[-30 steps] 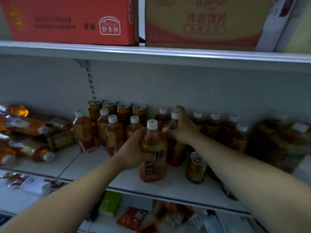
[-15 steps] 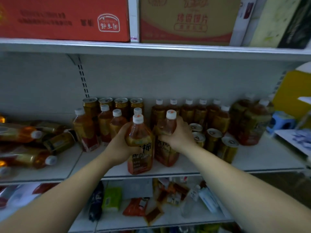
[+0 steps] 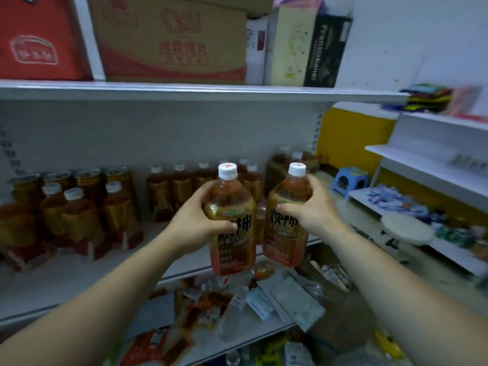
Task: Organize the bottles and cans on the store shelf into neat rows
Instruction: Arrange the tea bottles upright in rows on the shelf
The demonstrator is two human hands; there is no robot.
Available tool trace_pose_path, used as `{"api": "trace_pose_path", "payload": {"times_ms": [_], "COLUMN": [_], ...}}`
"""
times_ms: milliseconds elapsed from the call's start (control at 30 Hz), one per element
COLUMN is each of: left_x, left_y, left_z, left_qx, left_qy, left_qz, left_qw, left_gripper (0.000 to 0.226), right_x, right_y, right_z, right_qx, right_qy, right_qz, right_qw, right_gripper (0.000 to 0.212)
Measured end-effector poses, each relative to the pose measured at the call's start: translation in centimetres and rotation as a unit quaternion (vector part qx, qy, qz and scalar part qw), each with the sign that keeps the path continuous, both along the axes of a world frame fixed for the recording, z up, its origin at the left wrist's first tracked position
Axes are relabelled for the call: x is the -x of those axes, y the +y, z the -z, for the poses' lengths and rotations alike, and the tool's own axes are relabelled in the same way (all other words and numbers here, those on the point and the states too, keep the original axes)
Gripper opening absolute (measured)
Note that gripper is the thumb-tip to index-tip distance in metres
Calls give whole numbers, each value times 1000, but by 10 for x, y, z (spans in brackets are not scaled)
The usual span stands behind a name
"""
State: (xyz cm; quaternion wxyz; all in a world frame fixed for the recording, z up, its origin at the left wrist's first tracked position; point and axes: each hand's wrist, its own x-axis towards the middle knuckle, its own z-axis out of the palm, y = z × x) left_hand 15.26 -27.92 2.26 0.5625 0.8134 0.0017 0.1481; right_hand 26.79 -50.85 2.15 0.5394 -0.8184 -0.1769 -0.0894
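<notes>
Nearest the camera, two bare forearms reach forward, each hand carrying a bottle. The left hand (image 3: 195, 224) has its fingers curled round the shoulder and upper label of a clear plastic bottle of amber tea with a white screw cap and gold-and-red label (image 3: 233, 249). The right hand (image 3: 315, 207) grips a matching white-capped amber tea bottle (image 3: 286, 233) the same way, thumb across the front. Both bottles stand upright, side by side and just apart. They appear to be lifted clear, in front of the front edge of the white metal store shelf (image 3: 66, 281).

They look full, so I judge them fairly heavy for one hand each. The thin plastic walls should give a little under pressure, and the glossy label could slip. The best hold is probably where the hands are now, at the stiffer shoulder just below the neck. The caps look shut, so tilting should not spill.

Further back on the shelf, at the left, stands a cluster of smaller white-capped amber bottles (image 3: 76, 220). Behind them are gold-topped drink cans (image 3: 87, 180). A back row of small brown bottles (image 3: 182, 186) runs towards the right.
</notes>
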Motion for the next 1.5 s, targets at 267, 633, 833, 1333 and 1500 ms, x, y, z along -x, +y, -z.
{"api": "trace_pose_path", "payload": {"times_ms": [267, 633, 833, 1333, 1500], "left_x": [-79, -188, -241, -266, -270], "left_y": [-136, -156, -144, -164, -179], "left_z": [26, 46, 63, 64, 62], "left_qx": [24, 0, -7, -25, 17], "left_qy": [14, 30, 55, 76, 77], "left_qz": [8, -37, -48, -93, -131], "left_qw": [1000, 999, 997, 992, 988], "left_gripper": [85, 82, 86, 90, 95], "right_x": [-64, -181, -251, -363, -364], "right_y": [-144, -146, -132, -105, -104], "right_z": [11, 30, 42, 47, 57], "right_qx": [41, 10, 36, 98, 109], "right_qy": [-1, 34, 64, 0, -53], "right_qz": [41, -27, -90, -289, -298], "right_qw": [998, 999, 993, 952, 947], "right_gripper": [85, 68, 61, 82, 86]}}
